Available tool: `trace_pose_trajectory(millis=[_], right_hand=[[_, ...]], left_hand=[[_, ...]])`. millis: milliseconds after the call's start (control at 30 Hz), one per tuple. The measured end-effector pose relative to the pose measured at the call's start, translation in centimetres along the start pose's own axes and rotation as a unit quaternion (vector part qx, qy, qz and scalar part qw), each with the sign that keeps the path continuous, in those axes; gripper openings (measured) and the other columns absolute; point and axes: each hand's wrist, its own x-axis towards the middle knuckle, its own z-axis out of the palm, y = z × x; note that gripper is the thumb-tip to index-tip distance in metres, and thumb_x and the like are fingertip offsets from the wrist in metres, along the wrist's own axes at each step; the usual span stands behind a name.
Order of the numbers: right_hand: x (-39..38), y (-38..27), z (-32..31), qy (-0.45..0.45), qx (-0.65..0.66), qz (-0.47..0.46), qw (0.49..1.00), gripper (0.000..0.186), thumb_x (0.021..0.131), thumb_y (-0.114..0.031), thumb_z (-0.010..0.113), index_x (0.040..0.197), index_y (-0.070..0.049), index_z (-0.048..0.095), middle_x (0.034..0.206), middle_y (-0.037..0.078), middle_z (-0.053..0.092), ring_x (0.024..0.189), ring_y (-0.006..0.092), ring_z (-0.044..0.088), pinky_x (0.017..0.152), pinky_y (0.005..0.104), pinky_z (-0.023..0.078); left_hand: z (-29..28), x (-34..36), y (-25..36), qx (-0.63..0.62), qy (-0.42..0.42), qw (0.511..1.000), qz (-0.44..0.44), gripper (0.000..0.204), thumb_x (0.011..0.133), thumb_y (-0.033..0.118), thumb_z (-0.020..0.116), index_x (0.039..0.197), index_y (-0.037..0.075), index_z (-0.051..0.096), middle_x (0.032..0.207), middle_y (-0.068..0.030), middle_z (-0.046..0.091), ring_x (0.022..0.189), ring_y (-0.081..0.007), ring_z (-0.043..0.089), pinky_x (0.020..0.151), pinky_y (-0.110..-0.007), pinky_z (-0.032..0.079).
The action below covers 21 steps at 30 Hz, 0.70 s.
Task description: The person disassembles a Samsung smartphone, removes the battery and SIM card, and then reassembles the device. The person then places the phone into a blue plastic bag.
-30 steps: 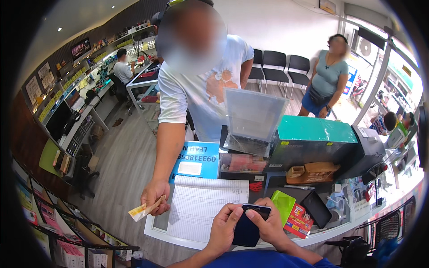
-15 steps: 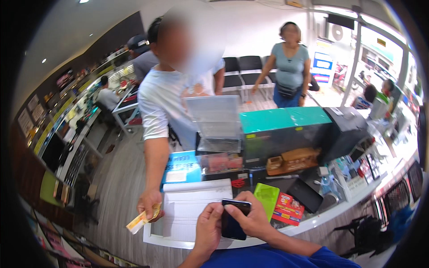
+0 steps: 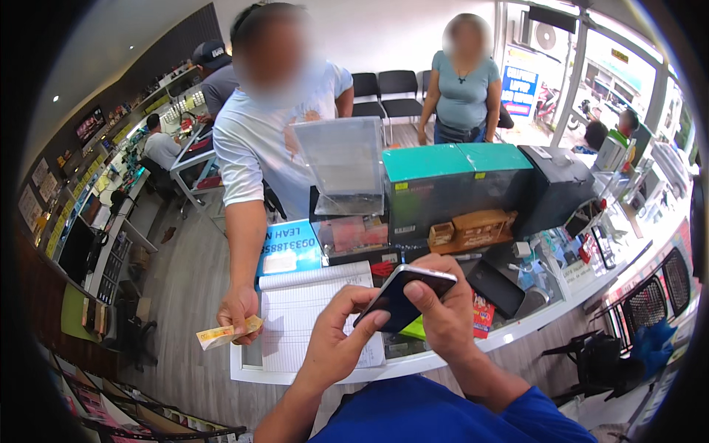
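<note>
My left hand and my right hand grip a dark smartphone with silver edges, both thumbs on its front. Beneath it, partly hidden, lie a bright green case and a red printed card; a black rectangular case is to their right. An open lined notebook lies left of my hands. Beside it a person's hand holds out a folded yellow paper, apparently a banknote.
A glass-topped counter carries a clear stand, a turquoise-topped box, a blue sign and a wooden holder. A person leans at the counter, another stands behind. Black chairs stand at right, workbenches at left.
The phone has been raised and tilted in my hands. The other person's outstretched hand still holds the yellow paper. The person behind has turned and shifted, and my view has moved.
</note>
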Motion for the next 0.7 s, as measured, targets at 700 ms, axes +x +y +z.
trace_pose_trajectory(millis=[700], right_hand=[[1.7,-1.3,-0.6,-0.146,-0.354,-0.176,0.907,0.033,0.08,-0.004,0.084,0.109,-0.007,0.069,0.105,0.01,0.073,0.092,0.0261,0.07,0.079,0.0356,0.054]], left_hand=[[-4.4,1.7,2.2,0.374,0.002,0.888,0.267,0.039,0.084,-0.001,0.076,0.121,0.013,0.072,0.104,-0.0034,0.065,0.093,-0.024,0.06,0.08,-0.036,0.046]])
